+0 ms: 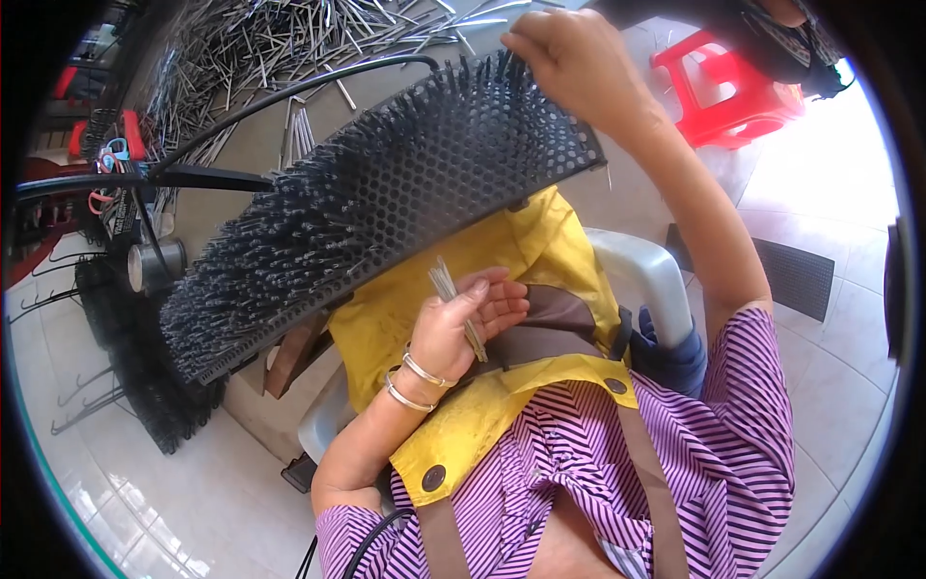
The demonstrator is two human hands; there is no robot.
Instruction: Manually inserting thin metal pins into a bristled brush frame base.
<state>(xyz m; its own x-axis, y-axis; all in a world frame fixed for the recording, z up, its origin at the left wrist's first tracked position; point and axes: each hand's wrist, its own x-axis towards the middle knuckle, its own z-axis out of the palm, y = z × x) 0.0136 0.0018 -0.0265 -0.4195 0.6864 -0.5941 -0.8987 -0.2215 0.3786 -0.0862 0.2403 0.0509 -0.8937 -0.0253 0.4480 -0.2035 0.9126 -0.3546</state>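
Observation:
A long black perforated plate (439, 207) lies slanted in front of me, dark bristle-like pins (280, 227) standing in many of its holes. Toward its right end and along the near middle, holes show without pins. My left hand (463, 314), close to my apron, holds a bundle of thin silvery metal rods (443, 282) under the thumb, fingers loosely curled. At the plate's far right corner, my right hand (569, 63) has thumb and forefinger pinched together just above the pins. Whatever lies between those fingertips is too small to make out.
Many loose metal rods (260, 48) cover the table beyond the plate. A curved black bar (299, 87) arches over its far side. A metal can (156, 265) stands at left, near hanging black pieces (145, 357). A red stool (723, 92) is at far right.

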